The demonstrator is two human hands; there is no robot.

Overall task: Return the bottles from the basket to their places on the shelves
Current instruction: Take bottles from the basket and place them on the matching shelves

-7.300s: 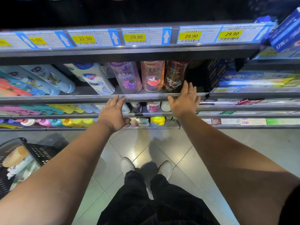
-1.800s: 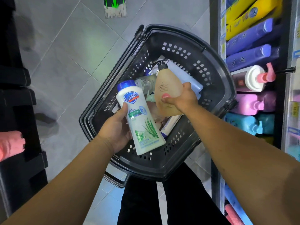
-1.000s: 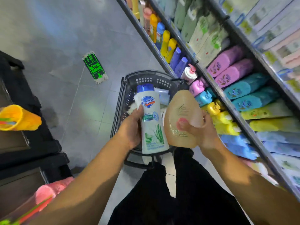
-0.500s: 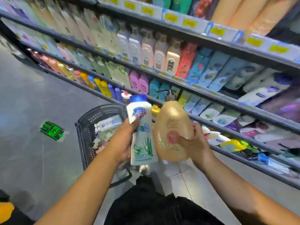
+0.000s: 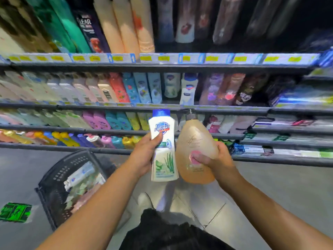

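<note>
- Before the shelves (image 5: 162,64), in mid-air at the centre of the view: two bottles, one per hand, both upright and close side by side; contact between them not clear.
- Left hand (image 5: 144,156): fingers curled round the white bottle (image 5: 164,165) from its left, thumb laid across the label; one blue cap on top, green aloe print low down.
- Right hand (image 5: 214,163): wrapped round the lower right of the amber pump bottle (image 5: 193,139), thumb pressed on its front; one dark pump head at the top.
- Four shelf fronts stacked on the left of the view, each tier packed with rows of bottles, too blurred for a count.
- One blue-capped shelf bottle (image 5: 188,91), white, upright on the second tier from the top, above the two held ones.
- One black basket (image 5: 48,192) on the floor at lower left, well apart from both hands; several items inside, number not clear.
- One green floor sticker (image 5: 15,212) just left of the basket.
- One pale shoe (image 5: 144,199) and black trousers (image 5: 171,235) at the bottom, over grey tiles.
</note>
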